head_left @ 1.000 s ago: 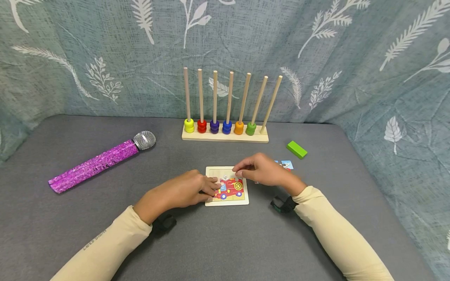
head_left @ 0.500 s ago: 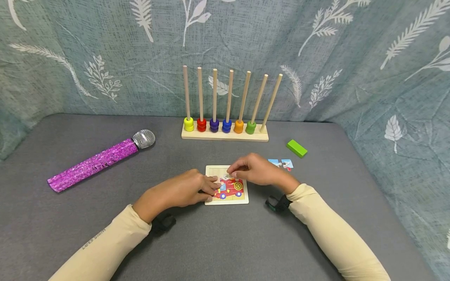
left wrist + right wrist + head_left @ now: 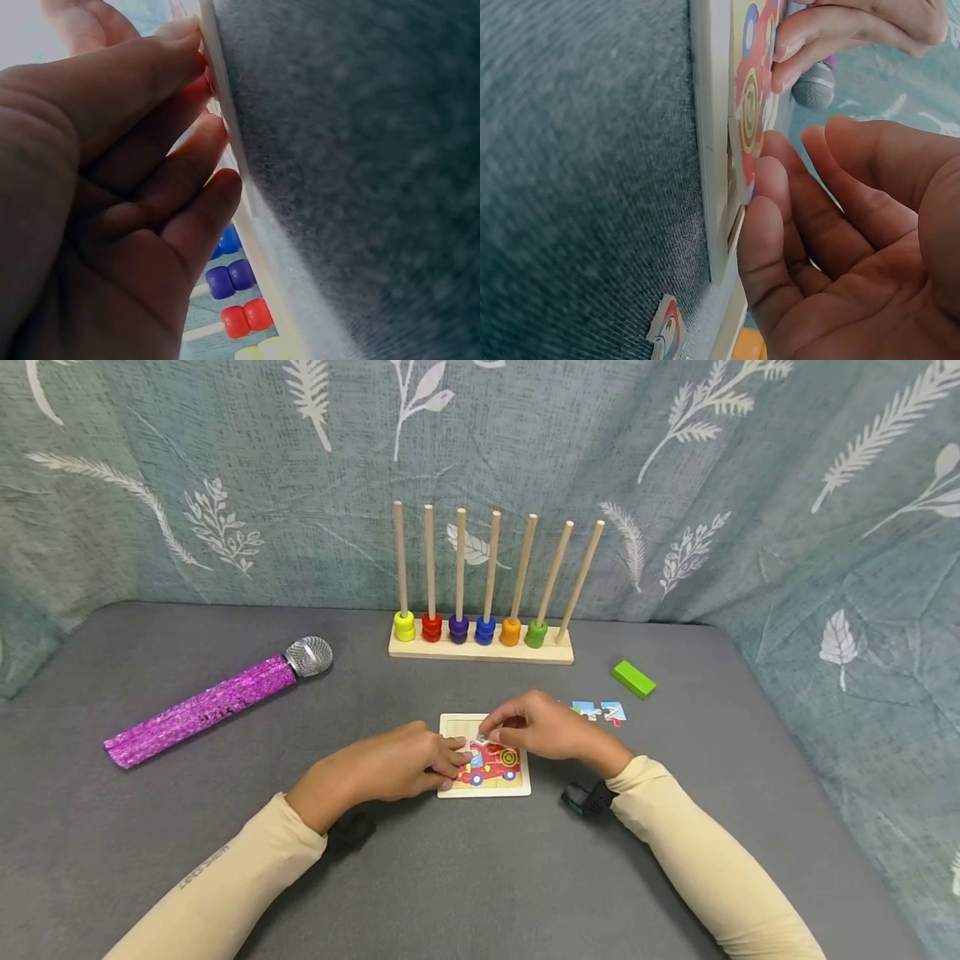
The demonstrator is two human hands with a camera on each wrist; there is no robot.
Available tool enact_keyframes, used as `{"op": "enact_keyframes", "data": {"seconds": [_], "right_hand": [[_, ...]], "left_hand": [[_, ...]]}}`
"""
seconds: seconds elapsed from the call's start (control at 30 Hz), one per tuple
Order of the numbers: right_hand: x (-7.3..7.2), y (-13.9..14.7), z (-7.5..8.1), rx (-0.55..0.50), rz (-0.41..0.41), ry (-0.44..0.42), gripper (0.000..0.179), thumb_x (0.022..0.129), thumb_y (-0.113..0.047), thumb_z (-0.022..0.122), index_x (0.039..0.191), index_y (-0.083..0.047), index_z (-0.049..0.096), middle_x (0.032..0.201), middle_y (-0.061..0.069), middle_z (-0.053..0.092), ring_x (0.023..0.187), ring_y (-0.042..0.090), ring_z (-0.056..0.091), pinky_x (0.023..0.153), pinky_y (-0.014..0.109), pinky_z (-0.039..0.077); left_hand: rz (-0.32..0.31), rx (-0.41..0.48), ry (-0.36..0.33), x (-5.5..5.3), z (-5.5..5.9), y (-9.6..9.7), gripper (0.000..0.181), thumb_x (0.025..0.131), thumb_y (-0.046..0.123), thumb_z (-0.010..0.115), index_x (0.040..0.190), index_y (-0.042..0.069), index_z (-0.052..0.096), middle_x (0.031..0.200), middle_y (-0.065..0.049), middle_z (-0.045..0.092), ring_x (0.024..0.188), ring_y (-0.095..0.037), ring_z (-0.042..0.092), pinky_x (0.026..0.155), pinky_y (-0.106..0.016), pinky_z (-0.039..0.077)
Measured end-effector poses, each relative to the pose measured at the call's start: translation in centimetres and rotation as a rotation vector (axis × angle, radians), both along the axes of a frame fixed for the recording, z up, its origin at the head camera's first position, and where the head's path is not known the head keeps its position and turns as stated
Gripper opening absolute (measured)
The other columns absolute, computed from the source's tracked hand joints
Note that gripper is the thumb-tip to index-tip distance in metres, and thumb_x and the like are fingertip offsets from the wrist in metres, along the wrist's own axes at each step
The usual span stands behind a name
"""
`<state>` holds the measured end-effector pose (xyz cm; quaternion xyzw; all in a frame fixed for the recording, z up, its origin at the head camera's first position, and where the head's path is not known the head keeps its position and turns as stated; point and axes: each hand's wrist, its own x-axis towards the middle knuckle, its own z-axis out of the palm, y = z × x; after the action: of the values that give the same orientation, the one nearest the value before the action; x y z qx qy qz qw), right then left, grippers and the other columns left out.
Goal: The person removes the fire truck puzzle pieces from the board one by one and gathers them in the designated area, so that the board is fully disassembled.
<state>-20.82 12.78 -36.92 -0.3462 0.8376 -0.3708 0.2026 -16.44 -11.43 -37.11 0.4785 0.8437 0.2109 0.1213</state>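
Observation:
A small wooden jigsaw puzzle point(image 3: 491, 792) with a red vehicle picture lies flat at mid-table in the head view. My left hand point(image 3: 408, 764) rests its extended fingers on the puzzle's left side; in the left wrist view its thumb point(image 3: 142, 64) reaches the frame's edge. Over the upper part of the board, my right hand point(image 3: 551, 727) pinches a puzzle piece point(image 3: 745, 176), which stands tilted at the fingertips in the right wrist view. Much of that piece is hidden by the fingers. Bare wood shows along the board's top.
Several loose blue puzzle pieces point(image 3: 612, 712) lie right of the board, partly behind my right hand. Behind stands a wooden peg rack point(image 3: 480, 649) with coloured beads. A green block point(image 3: 633, 679) lies at the right, a purple glittery microphone point(image 3: 210, 708) at the left.
My right hand has moved left across the top of the puzzle with the piece, uncovering more of the loose pieces. My left hand has stayed on the board.

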Motion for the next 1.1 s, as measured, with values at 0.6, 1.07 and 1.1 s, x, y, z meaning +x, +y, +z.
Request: {"op": "enact_keyframes", "data": {"seconds": [0.6, 1.07, 1.1], "right_hand": [[0.08, 0.08, -0.29, -0.052, 0.025, -0.018, 0.021, 0.094, -0.003, 0.059, 0.112, 0.0, 0.07, 0.1, 0.007, 0.071, 0.076, 0.009, 0.06, 0.065, 0.026, 0.049], [0.46, -0.54, -0.68, -0.113, 0.015, -0.004, 0.026, 0.091, 0.006, 0.061, 0.116, 0.0, 0.067, 0.102, 0.008, 0.062, 0.076, 0.014, 0.059, 0.067, 0.028, 0.05], [0.48, -0.58, -0.68, -0.11, 0.013, -0.012, 0.028, 0.091, 0.007, 0.061, 0.118, 0.001, 0.066, 0.103, 0.009, 0.062, 0.076, 0.014, 0.059, 0.067, 0.028, 0.051]], "left_hand": [[0.015, 0.063, -0.019, 0.0, -0.24, -0.15, 0.022, 0.088, 0.003, 0.07, 0.109, 0.0, 0.073, 0.121, -0.014, 0.064, 0.122, -0.028, 0.054, 0.096, -0.043, 0.047], [0.051, 0.123, -0.092, -0.08, -0.5, -0.39, 0.021, 0.088, 0.003, 0.07, 0.108, -0.001, 0.074, 0.124, -0.013, 0.063, 0.125, -0.029, 0.052, 0.095, -0.043, 0.047], [0.055, 0.122, -0.098, -0.09, -0.5, -0.39, 0.021, 0.088, 0.003, 0.07, 0.108, -0.001, 0.074, 0.124, -0.013, 0.063, 0.125, -0.029, 0.051, 0.095, -0.043, 0.047]]}}
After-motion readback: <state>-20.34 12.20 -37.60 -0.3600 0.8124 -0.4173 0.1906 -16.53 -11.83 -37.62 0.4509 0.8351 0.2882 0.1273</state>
